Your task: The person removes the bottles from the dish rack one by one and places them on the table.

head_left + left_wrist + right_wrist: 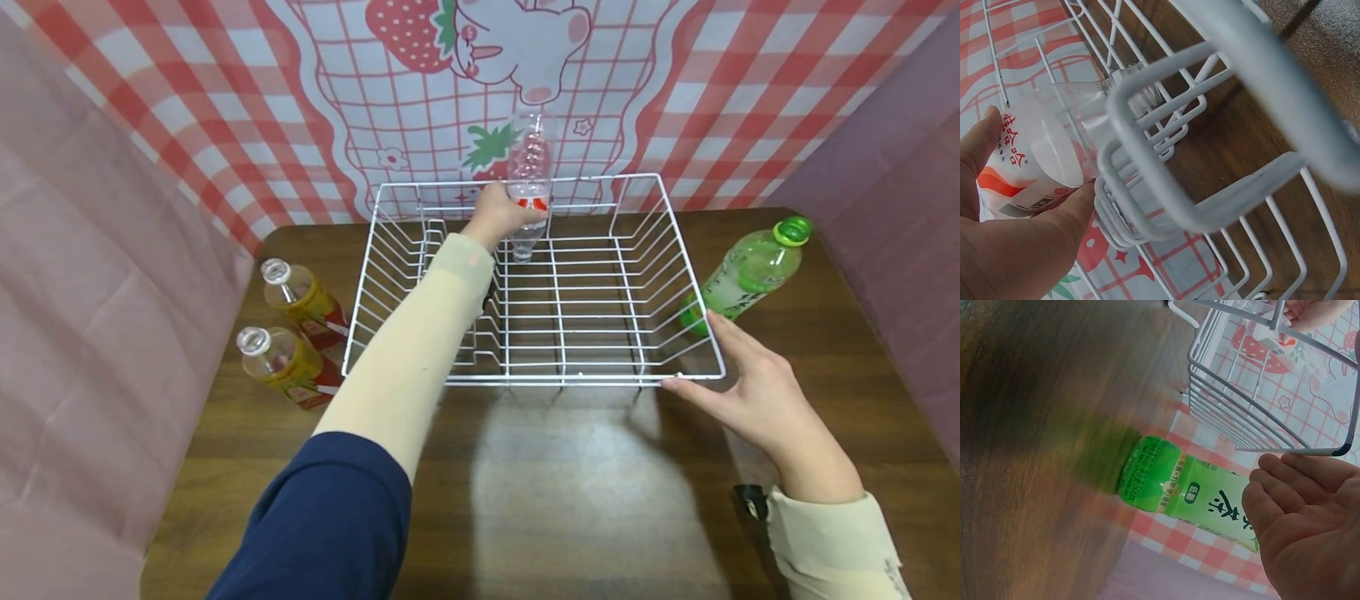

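Observation:
My left hand (497, 217) grips a clear plastic bottle (531, 162) around its label at the back of a white wire rack (585, 381). The bottle is upside down, its neck pointing down into the rack. In the left wrist view, thumb and fingers wrap the white and orange label (1013, 150), and the neck (1138, 87) is close to the bent wire dividers (1129, 187). My right hand (761, 396) touches the rack's front right corner, thumb along the front rim and fingers at the side. In the right wrist view those fingers (1310, 472) look nearly straight.
A green-capped tea bottle (753, 267) stands just right of the rack. Two bottles (300, 300) with yellow and red labels stand left of it. Behind hangs a red-checked cloth (187, 92); pink drapes (97, 292) flank the wooden table (420, 517).

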The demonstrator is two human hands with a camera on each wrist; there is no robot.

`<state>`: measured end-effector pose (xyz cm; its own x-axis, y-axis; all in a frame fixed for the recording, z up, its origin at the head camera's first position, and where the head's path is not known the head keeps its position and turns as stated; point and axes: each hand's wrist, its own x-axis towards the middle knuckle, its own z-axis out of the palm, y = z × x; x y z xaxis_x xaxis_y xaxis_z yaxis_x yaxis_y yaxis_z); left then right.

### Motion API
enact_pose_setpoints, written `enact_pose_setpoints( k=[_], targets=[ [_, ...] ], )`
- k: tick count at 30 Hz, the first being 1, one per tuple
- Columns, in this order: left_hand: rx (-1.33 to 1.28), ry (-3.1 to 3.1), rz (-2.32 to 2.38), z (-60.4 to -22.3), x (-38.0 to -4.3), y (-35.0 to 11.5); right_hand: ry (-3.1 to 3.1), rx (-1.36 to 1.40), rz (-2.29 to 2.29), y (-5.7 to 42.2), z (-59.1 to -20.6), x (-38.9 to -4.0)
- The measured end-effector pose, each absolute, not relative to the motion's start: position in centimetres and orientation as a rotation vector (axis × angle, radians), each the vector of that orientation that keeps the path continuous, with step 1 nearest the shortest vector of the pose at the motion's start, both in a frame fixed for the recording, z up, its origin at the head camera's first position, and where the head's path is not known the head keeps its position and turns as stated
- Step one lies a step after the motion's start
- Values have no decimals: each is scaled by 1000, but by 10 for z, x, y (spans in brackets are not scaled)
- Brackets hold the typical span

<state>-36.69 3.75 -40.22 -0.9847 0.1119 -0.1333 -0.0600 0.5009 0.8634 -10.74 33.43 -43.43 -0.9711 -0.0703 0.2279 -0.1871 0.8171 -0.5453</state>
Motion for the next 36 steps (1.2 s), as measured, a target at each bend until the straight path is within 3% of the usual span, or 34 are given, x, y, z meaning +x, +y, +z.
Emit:
enact_pose_setpoints(
  k=[36],
  targets=[
    [24,2419,1568,-357,-343,15,-2790,244,885,336,-422,-110]
  ],
)
